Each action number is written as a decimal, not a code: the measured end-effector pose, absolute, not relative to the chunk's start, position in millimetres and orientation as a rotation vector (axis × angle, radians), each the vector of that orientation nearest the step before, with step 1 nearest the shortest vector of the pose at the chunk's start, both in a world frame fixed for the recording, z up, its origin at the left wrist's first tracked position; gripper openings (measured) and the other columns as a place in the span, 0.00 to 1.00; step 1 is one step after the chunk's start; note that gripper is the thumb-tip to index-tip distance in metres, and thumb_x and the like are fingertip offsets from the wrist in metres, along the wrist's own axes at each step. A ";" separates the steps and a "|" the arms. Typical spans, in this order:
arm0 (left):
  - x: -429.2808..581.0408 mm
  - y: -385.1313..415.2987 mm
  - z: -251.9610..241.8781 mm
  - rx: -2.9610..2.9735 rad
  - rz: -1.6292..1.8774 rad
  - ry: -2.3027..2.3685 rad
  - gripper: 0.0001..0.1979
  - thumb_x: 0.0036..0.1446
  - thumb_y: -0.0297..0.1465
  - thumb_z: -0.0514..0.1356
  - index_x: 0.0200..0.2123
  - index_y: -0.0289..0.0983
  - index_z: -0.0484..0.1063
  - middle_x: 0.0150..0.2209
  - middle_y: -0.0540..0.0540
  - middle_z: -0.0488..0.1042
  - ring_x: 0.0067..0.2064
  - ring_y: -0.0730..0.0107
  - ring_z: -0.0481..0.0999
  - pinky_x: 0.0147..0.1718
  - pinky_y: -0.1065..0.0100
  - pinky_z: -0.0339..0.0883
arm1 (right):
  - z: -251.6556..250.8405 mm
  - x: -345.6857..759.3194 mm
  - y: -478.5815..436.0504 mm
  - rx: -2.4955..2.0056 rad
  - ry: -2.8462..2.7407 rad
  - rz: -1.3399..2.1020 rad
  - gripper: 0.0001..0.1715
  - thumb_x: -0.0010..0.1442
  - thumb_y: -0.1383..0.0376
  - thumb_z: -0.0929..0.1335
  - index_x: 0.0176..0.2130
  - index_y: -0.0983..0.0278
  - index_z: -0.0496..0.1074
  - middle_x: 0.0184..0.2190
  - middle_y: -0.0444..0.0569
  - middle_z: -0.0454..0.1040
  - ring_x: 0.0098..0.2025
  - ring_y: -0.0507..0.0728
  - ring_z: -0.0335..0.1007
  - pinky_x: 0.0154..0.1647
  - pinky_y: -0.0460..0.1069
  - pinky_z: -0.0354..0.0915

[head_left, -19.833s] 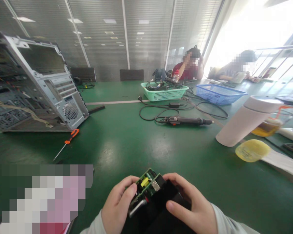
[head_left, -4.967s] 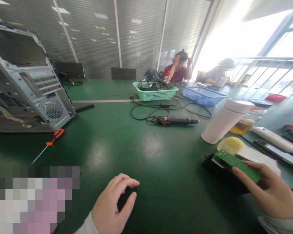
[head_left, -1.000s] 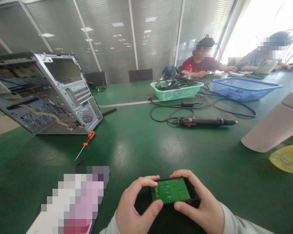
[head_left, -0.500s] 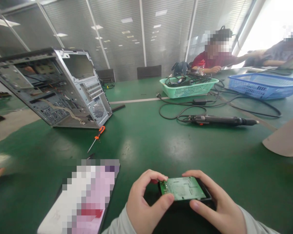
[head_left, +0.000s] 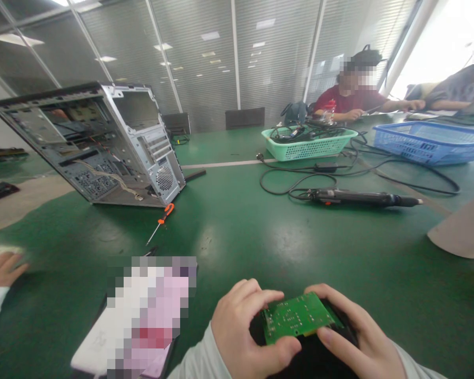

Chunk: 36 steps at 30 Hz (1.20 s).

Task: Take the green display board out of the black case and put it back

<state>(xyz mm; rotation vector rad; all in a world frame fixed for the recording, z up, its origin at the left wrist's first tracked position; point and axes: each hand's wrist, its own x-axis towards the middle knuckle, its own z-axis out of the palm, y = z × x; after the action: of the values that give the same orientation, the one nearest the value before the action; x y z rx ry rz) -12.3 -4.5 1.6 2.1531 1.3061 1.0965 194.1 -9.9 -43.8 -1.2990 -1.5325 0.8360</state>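
Observation:
A green circuit board [head_left: 298,317] is at the bottom centre, tilted over a black casing [head_left: 345,325]. My left hand [head_left: 247,329] has its thumb and fingers at the board's left end, gripping its edges. On the right, my right hand [head_left: 353,329] is curled round the black casing, its thumb near the board's lower right corner. The casing's underside lies in dark shadow and is hard to make out.
An open computer case [head_left: 122,152] stands at the left, with an orange screwdriver [head_left: 166,215] nearby. Blurred flat items [head_left: 114,326], a black electric screwdriver [head_left: 363,199], green basket [head_left: 308,147], blue basket [head_left: 430,142] and another person's hand [head_left: 3,268] are also visible.
The board has tilted up at its left side, away from the black casing, and its solder dots show more clearly. The other person's hand at the far left reaches further into view.

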 end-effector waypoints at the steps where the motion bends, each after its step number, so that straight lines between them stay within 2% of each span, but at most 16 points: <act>1: -11.1 -4.1 0.0 2.201 1.096 1.307 0.22 0.52 0.49 0.57 0.36 0.38 0.76 0.25 0.48 0.68 0.27 0.63 0.69 0.26 0.64 0.61 | -42.3 193.5 -10.3 -1.290 -1.528 0.849 0.30 0.58 0.40 0.65 0.48 0.57 0.73 0.47 0.49 0.75 0.50 0.64 0.70 0.50 0.52 0.66; 3: -8.7 -3.5 -2.2 2.251 1.100 1.323 0.18 0.51 0.46 0.55 0.30 0.38 0.73 0.22 0.49 0.66 0.24 0.64 0.66 0.23 0.65 0.57 | -38.4 191.7 -10.7 -1.281 -1.515 0.882 0.30 0.57 0.40 0.66 0.46 0.58 0.74 0.46 0.49 0.76 0.49 0.64 0.71 0.50 0.52 0.67; 5: -7.2 -3.6 -2.0 2.268 1.087 1.354 0.13 0.49 0.41 0.55 0.28 0.38 0.71 0.21 0.49 0.65 0.23 0.64 0.65 0.22 0.65 0.55 | -34.0 189.6 -11.0 -1.279 -1.503 0.921 0.29 0.56 0.40 0.67 0.45 0.57 0.74 0.45 0.48 0.76 0.49 0.63 0.71 0.49 0.52 0.67; 7: -7.1 -4.0 1.0 2.244 1.056 1.379 0.09 0.47 0.37 0.54 0.27 0.38 0.70 0.22 0.48 0.66 0.24 0.63 0.66 0.23 0.65 0.55 | -30.0 187.8 -11.8 -1.285 -1.501 0.962 0.28 0.55 0.40 0.67 0.45 0.56 0.74 0.45 0.47 0.77 0.49 0.63 0.71 0.49 0.51 0.67; 10: -9.9 -4.6 7.2 2.011 1.035 1.425 0.08 0.52 0.33 0.53 0.27 0.39 0.70 0.24 0.47 0.70 0.27 0.62 0.69 0.28 0.64 0.59 | -25.1 187.6 -13.1 -1.337 -1.491 1.014 0.31 0.54 0.40 0.68 0.48 0.57 0.74 0.48 0.49 0.76 0.51 0.65 0.70 0.49 0.52 0.67; 12: -13.8 -5.0 8.2 1.688 1.087 1.470 0.11 0.57 0.34 0.52 0.28 0.39 0.73 0.27 0.46 0.74 0.32 0.59 0.73 0.33 0.63 0.62 | -21.8 189.5 -12.7 -1.384 -1.474 1.032 0.33 0.53 0.40 0.68 0.48 0.58 0.75 0.49 0.51 0.75 0.52 0.66 0.68 0.50 0.54 0.67; 14: -19.0 -5.4 4.6 1.401 1.164 1.522 0.15 0.60 0.37 0.51 0.32 0.39 0.76 0.34 0.44 0.79 0.41 0.55 0.75 0.41 0.62 0.64 | -17.8 192.1 -10.5 -1.413 -1.459 1.071 0.32 0.52 0.39 0.68 0.46 0.58 0.76 0.48 0.51 0.75 0.52 0.67 0.68 0.52 0.54 0.65; 17: -27.4 -4.7 -6.8 1.234 1.231 1.565 0.16 0.60 0.38 0.53 0.40 0.37 0.77 0.45 0.41 0.80 0.52 0.53 0.73 0.51 0.61 0.62 | -10.0 195.4 -4.9 -1.424 -1.350 1.227 0.31 0.49 0.39 0.70 0.41 0.58 0.77 0.43 0.49 0.76 0.46 0.63 0.71 0.46 0.50 0.68; 19: -31.2 -1.9 -14.6 1.173 1.235 1.536 0.15 0.58 0.39 0.56 0.39 0.36 0.77 0.40 0.41 0.82 0.47 0.53 0.76 0.48 0.61 0.66 | -4.4 196.8 -1.1 -1.372 -1.201 1.383 0.31 0.48 0.40 0.72 0.41 0.59 0.75 0.38 0.48 0.77 0.37 0.59 0.73 0.36 0.47 0.70; 21: -31.9 2.8 -20.5 1.112 1.209 1.476 0.20 0.60 0.42 0.52 0.35 0.34 0.78 0.27 0.43 0.81 0.33 0.56 0.80 0.38 0.61 0.71 | 1.2 198.0 1.9 -1.274 -1.046 1.547 0.32 0.47 0.41 0.73 0.42 0.60 0.73 0.31 0.46 0.76 0.29 0.56 0.73 0.27 0.45 0.68; 24: -29.0 10.6 -24.4 1.030 1.157 1.366 0.31 0.62 0.45 0.41 0.32 0.31 0.78 0.16 0.46 0.75 0.19 0.62 0.75 0.24 0.63 0.70 | 9.4 200.4 4.7 -1.218 -0.750 1.815 0.28 0.49 0.47 0.74 0.44 0.60 0.71 0.31 0.47 0.78 0.30 0.58 0.76 0.26 0.45 0.69; 27: -26.9 14.0 -24.2 0.995 1.126 1.285 0.30 0.58 0.47 0.43 0.33 0.31 0.78 0.15 0.45 0.75 0.18 0.64 0.73 0.20 0.65 0.67 | 16.2 202.5 6.7 -1.180 -0.420 2.094 0.20 0.55 0.53 0.71 0.44 0.62 0.75 0.37 0.50 0.79 0.40 0.61 0.78 0.35 0.48 0.72; 29: -28.0 13.0 -23.6 0.996 1.114 1.268 0.28 0.56 0.47 0.47 0.34 0.31 0.77 0.17 0.45 0.77 0.20 0.63 0.74 0.22 0.65 0.68 | 18.1 203.0 7.9 -1.057 -0.312 2.261 0.18 0.57 0.54 0.70 0.41 0.64 0.78 0.31 0.49 0.79 0.37 0.60 0.78 0.35 0.48 0.71; 32: -31.7 9.2 -25.0 1.006 1.093 1.285 0.25 0.58 0.44 0.49 0.36 0.33 0.78 0.20 0.44 0.78 0.24 0.60 0.75 0.27 0.63 0.68 | 15.2 202.8 8.8 -0.831 -0.380 2.392 0.21 0.54 0.54 0.74 0.42 0.66 0.79 0.20 0.44 0.74 0.29 0.56 0.76 0.32 0.46 0.69; 34: -34.1 7.8 -27.4 1.011 1.073 1.301 0.23 0.58 0.43 0.50 0.37 0.34 0.78 0.20 0.45 0.78 0.26 0.59 0.76 0.28 0.63 0.68 | 10.0 203.1 8.5 -0.780 -0.471 2.416 0.24 0.54 0.51 0.74 0.44 0.65 0.78 0.22 0.43 0.73 0.27 0.54 0.75 0.34 0.46 0.68; 36: -35.9 8.4 -30.0 1.016 1.053 1.314 0.21 0.57 0.42 0.52 0.38 0.34 0.78 0.21 0.45 0.78 0.27 0.58 0.76 0.29 0.62 0.69 | 4.0 204.6 7.7 -0.824 -0.531 2.446 0.25 0.56 0.47 0.71 0.42 0.63 0.78 0.28 0.45 0.76 0.30 0.54 0.75 0.39 0.48 0.68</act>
<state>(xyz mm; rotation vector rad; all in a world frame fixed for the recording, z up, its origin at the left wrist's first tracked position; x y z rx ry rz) -35.9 8.4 -30.0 1.0156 1.3144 1.0531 204.6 7.7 4.0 -0.8238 -0.5309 2.4460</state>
